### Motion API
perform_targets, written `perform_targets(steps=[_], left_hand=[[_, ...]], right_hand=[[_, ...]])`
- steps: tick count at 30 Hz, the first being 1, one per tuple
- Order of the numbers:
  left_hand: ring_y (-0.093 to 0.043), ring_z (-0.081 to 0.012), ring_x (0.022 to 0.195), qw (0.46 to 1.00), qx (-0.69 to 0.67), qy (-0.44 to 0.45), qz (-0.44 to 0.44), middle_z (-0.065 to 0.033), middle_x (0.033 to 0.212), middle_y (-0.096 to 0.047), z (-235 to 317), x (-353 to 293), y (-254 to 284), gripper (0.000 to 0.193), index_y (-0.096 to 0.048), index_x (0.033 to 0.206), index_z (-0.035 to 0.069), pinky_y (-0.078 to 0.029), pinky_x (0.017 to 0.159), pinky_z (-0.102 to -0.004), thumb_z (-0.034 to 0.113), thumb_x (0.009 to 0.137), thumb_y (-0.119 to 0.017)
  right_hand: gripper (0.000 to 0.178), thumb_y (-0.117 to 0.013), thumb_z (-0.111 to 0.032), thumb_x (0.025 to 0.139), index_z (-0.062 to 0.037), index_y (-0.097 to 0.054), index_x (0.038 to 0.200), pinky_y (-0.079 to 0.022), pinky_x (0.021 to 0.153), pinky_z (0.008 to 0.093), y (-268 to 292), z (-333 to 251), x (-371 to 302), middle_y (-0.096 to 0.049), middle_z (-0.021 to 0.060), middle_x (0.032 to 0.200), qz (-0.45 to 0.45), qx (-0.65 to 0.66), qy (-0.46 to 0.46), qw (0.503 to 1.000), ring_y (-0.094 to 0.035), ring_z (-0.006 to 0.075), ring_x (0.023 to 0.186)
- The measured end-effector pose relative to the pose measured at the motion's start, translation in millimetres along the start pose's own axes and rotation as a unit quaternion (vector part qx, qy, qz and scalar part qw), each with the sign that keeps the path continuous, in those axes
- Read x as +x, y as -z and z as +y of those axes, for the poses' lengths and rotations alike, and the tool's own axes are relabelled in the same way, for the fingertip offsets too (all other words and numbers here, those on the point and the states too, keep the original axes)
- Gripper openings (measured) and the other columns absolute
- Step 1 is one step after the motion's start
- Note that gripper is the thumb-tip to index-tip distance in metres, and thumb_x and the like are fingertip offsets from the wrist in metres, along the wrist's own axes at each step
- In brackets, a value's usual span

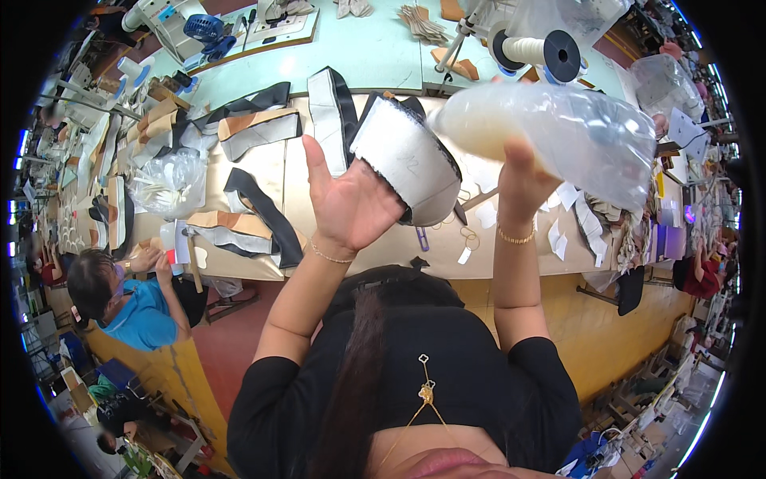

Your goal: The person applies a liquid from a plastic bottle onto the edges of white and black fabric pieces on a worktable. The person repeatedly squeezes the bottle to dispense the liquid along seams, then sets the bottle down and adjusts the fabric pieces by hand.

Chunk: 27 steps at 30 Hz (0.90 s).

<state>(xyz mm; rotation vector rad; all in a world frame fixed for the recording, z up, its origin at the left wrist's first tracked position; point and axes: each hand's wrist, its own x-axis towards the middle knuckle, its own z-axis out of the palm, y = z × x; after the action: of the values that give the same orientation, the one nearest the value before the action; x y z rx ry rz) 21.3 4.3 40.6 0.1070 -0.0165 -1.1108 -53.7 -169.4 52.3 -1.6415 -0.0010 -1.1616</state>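
Observation:
My left hand is raised with palm up and thumb stretched out. Its fingers go inside a curved, white-lined piece with a dark edge, which looks like a shoe upper, and hold it up; the fingers themselves are hidden. In my right hand is a large translucent plastic bottle, lying on its side in the air. The narrow end of the bottle points left, close to the upper. Something pale and yellowish shows inside near that end. The thumb presses on the bottle's near side.
Similar white, brown and black pieces lie on the beige worktable. A clear bag of pale pieces is at left. A thread spool stands behind the bottle. At lower left a person in blue works at the table.

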Motion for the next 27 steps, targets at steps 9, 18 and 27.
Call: perform_targets(steps=[9,18,27], left_hand=[[-0.025,-0.0303,0.134,0.991,0.024,-0.108,0.073,-0.0151,0.145,-0.027,14.2,-1.9,13.6,0.098,-0.022,0.141,0.002,-0.015,0.11,-0.046,0.077,0.079,-0.027],[-0.026,-0.0306,0.133,0.99,0.077,-0.098,0.06,-0.0158,0.143,-0.029,2.4,-13.8,28.9,0.088,-0.022,0.141,0.002,-0.017,0.109,-0.048,0.068,0.084,-0.031],[-0.031,-0.0307,0.13,0.984,0.141,-0.082,0.076,-0.0146,0.143,-0.031,6.6,-19.0,26.4,0.092,-0.021,0.141,0.002,-0.021,0.108,-0.0477,0.071,0.082,-0.03]], right_hand=[[0.056,-0.078,-0.02,0.072,0.0036,-0.05,0.114,-0.051,0.08,0.0321,12.7,4.4,16.6,-0.059,0.0127,0.106,0.183,0.023,0.034,0.982,-0.059,0.0182,0.089],[0.081,-0.072,-0.036,0.076,0.0035,-0.026,0.129,-0.045,0.092,0.053,-26.0,-2.7,-10.9,-0.05,0.021,0.119,0.009,0.089,-0.013,0.996,-0.055,0.0405,0.105],[0.049,-0.078,-0.018,0.072,0.003,-0.055,0.11,-0.047,0.086,0.0334,-25.4,16.1,-2.8,-0.058,0.0105,0.111,-0.049,0.04,0.014,0.998,-0.057,0.0205,0.099]])
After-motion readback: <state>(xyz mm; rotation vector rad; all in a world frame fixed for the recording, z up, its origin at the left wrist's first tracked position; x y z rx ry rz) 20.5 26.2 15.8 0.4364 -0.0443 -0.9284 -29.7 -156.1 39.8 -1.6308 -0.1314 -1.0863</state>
